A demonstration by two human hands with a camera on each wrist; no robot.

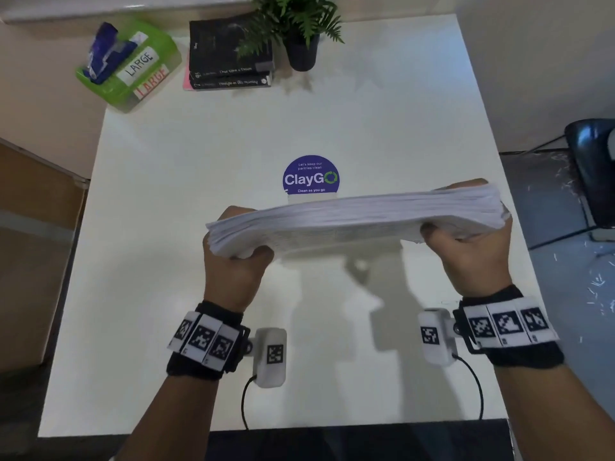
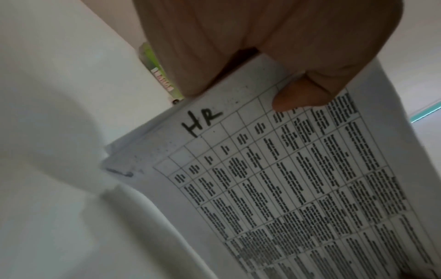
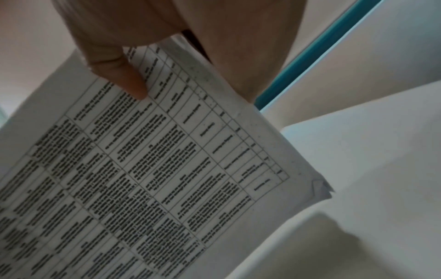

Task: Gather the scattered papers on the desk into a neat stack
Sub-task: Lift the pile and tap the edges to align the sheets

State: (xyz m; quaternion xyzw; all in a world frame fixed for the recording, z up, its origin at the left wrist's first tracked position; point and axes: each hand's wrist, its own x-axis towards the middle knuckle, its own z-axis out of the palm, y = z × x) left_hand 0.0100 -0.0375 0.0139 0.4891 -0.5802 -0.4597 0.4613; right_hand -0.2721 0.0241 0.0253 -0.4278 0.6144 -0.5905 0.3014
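A thick stack of white papers [image 1: 356, 221] is held up on edge above the middle of the white desk [image 1: 166, 194]. My left hand [image 1: 238, 257] grips its left end, thumb on the near face. At the other end my right hand [image 1: 466, 241] grips the stack the same way. In the left wrist view the near sheet [image 2: 286, 179] shows a printed table with "HR" handwritten at its corner, and my thumb [image 2: 300, 94] presses on it. The right wrist view shows the same printed sheet [image 3: 155, 169] under my right thumb [image 3: 124, 75]; its bottom corner is creased.
A round blue ClayGo sticker [image 1: 311, 176] lies on the desk just behind the stack. At the back stand a potted plant [image 1: 299, 31], two stacked black books [image 1: 229, 54] and a green box [image 1: 129, 64] labelled LARGE. A dark chair [image 1: 595, 168] is at the right.
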